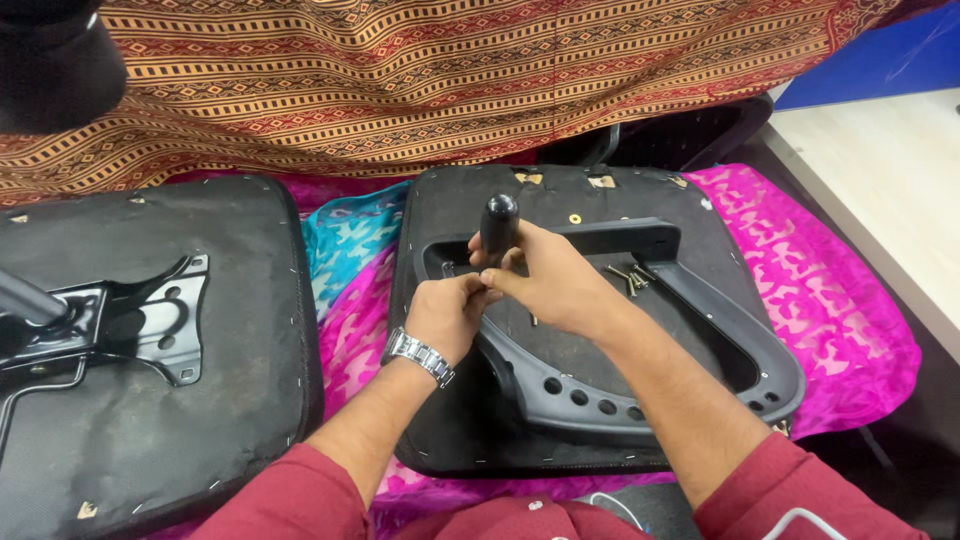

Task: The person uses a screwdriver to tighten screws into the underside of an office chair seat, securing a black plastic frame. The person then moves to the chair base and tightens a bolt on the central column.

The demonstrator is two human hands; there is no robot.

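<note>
Gripping the upright black-handled screwdriver (499,226), the right hand (555,285) closes around it while the left hand (448,315) pinches its shaft, steadying the tip over the armrest bracket (700,345) lying on the upturned seat base (450,420).

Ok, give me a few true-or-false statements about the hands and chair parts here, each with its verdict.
1. The right hand grips a black screwdriver handle. True.
2. The wristwatch sits on the right wrist. False: it is on the left wrist.
3. Loose screws lie on the seat base inside the black armrest frame. True.
4. The left hand rests on the metal bracket. False: it is at the armrest frame, touching the right hand's fingers.
</note>
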